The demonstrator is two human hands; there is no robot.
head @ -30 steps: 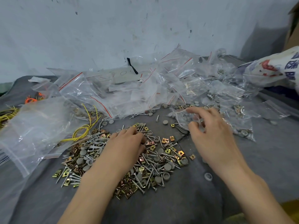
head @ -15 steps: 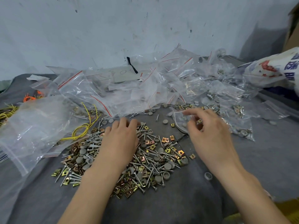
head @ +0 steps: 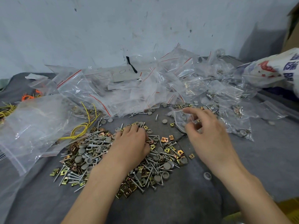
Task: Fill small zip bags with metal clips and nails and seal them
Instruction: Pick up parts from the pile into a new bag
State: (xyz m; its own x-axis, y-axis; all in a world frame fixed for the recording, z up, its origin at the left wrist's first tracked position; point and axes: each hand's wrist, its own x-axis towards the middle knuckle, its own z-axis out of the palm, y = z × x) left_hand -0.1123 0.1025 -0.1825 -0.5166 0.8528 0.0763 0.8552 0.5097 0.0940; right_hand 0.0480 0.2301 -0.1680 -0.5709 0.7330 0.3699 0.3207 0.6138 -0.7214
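A pile of brass-coloured metal clips, silver nails and grey round caps (head: pixel 90 152) lies on a grey cloth (head: pixel 178 199). My left hand (head: pixel 131 143) rests on the pile's middle, with its fingers curled down into the pieces and the thumb tucked against them. To the right, my right hand (head: pixel 208 136) is blurred by motion. Its index finger and thumb pinch the mouth of a small clear zip bag (head: pixel 178 116) that lies at the pile's far right edge. What is inside that bag is hard to tell.
A heap of empty red-striped zip bags (head: pixel 145 88) lies along the back by the wall. Filled small bags (head: pixel 234 123) sit at the right. A large clear bag (head: pixel 37 126) and yellow wire (head: pixel 80 128) lie left. A white printed sack (head: pixel 271 70) is far right.
My left hand stretched its fingers flat over the pile's far side and has now curled them back into the pieces. My right hand shifted slightly left and toward me at the small bag.
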